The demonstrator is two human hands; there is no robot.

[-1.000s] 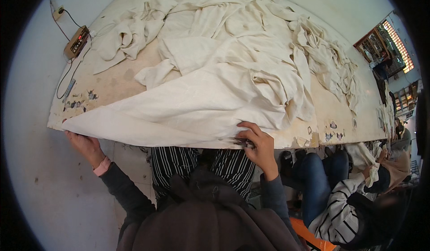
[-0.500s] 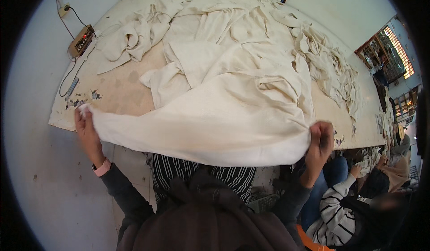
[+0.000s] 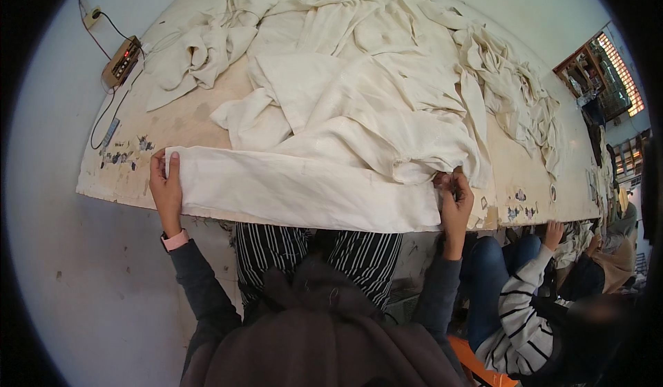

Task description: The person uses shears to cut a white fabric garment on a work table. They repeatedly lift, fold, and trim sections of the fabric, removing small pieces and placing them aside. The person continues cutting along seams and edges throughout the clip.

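Observation:
A long folded strip of cream-white fabric (image 3: 297,190) lies along the near edge of the table, fairly flat. Its left end is pinched in my left hand (image 3: 166,183), thumb on top and fingers behind. At the right end my right hand (image 3: 454,197) is closed with fingertips curled on the cloth's edge; part of the grip is hidden. Just beyond the strip, a bunched fold (image 3: 421,149) of cream cloth rests close to my right fingers. More loose cream cloth (image 3: 304,76) spreads in wrinkled heaps behind it.
The worn table (image 3: 200,121) has dark stains near its edges. Crumpled cream cloth (image 3: 514,104) lies at the right. A small brown box with a red light (image 3: 122,61) and cables hangs by the left wall. A person in a striped sleeve (image 3: 518,304) sits at the right, hand at the table edge.
The strip has gone from a sagging, stretched sheet to a flatter band on the table. Both my hands have moved inward, the right one also slightly away from me.

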